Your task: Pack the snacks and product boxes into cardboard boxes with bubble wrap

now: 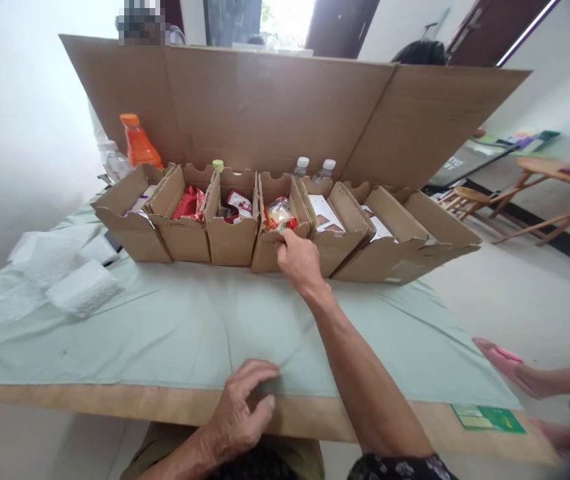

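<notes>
My right hand (301, 261) is at the front rim of an open cardboard box (267, 253) near the middle of a row, its fingers closed on the rim. Inside that box lie clear and red-yellow snack packets (279, 215). Nearer to me, my left hand (245, 408) hovers or rests by the table's front edge, fingers curved and apart, holding nothing. Left of the gripped box, a cardboard box (233, 243) holds a red-and-white packet (239, 204); another box (188, 239) holds red packets (189, 203). White pieces (325, 215) show in a box to the right.
Bubble-wrapped items (83, 288) lie at the left on the pale green cloth (185, 327). Behind the boxes stand an orange bottle (141, 143), clear bottles (325, 169) and a tall cardboard panel (275, 110). A green packet (489, 419) lies at front right, near another person's feet (529, 380).
</notes>
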Demonstrator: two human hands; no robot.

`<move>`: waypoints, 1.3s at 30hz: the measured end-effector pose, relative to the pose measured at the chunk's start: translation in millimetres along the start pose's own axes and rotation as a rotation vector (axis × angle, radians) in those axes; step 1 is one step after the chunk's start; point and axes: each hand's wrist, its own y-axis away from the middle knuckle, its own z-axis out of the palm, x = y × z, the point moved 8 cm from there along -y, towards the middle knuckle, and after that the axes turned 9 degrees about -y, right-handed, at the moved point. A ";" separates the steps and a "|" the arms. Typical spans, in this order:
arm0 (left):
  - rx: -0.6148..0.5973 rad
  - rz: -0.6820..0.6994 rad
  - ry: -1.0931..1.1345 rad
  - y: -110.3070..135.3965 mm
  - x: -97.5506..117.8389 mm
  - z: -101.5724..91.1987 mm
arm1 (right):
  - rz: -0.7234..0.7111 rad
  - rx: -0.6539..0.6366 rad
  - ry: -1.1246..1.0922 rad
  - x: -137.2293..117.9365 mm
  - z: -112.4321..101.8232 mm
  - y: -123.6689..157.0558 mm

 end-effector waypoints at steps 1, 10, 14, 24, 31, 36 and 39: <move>0.065 -0.027 -0.024 2.7 -4.1 -7.7 | -0.009 0.000 0.021 -2.1 -3.6 17.2; 0.346 -0.187 -0.187 9.5 -28.0 -80.6 | -0.201 -0.012 -0.045 33.8 -115.1 245.1; 0.235 -0.134 -0.115 -1.9 -9.1 -74.2 | 0.261 0.426 -0.144 127.6 -182.4 320.1; 0.180 -0.235 -0.075 -3.1 -15.0 -46.8 | 0.310 0.142 -0.271 140.3 -83.4 274.4; 0.311 -0.286 -0.114 -84.8 -48.3 -101.7 | 0.190 0.097 -0.480 119.1 -31.4 148.4; 0.262 -0.339 -0.266 -76.3 -82.0 -92.6 | 0.134 0.071 -0.273 147.7 3.9 163.1; 0.237 -0.307 -0.368 -56.4 -80.5 -84.0 | 0.131 0.137 -0.140 164.9 4.1 180.1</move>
